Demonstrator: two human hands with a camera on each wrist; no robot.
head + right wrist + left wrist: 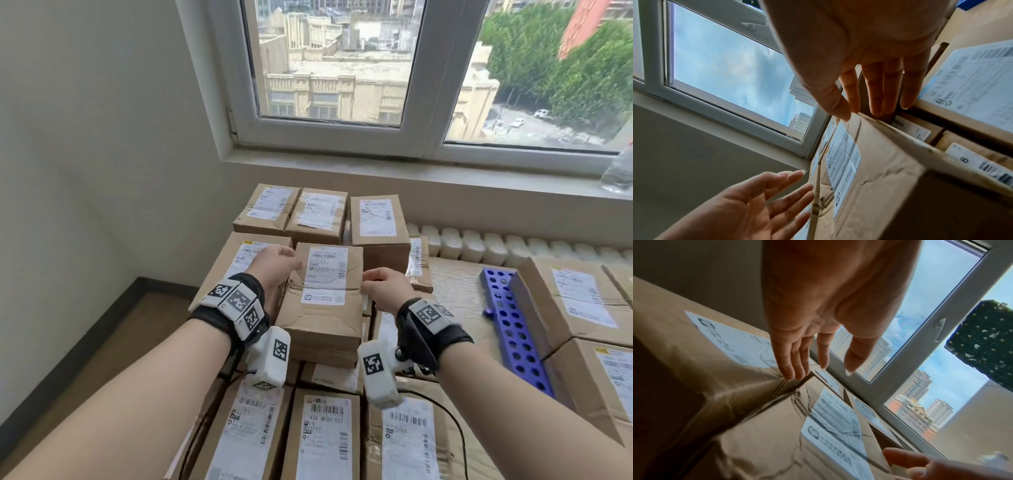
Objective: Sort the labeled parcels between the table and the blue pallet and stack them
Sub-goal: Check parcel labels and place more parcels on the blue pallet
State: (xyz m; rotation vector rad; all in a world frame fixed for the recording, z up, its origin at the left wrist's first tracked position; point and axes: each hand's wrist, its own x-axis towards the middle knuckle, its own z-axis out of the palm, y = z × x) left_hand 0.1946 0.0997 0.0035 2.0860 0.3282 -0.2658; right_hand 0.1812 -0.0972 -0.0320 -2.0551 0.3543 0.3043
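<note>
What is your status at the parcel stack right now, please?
Left hand open at crumpled parcel's left side. Right hand open, fingertips at its right edge. Parcel sits atop the stack, not gripped. Taller parcel close behind.

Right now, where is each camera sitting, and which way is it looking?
Head: on the person's head, looking forward and down at the stacked parcels and the window; both forearms, the left hand and the right hand show.
Left wrist: under the left wrist, looking along the open palm and fingers towards the window.
Right wrist: under the right wrist, looking along its fingers; the left hand shows too.
Shared: all three see the creased parcel between the hands, and the window.
</note>
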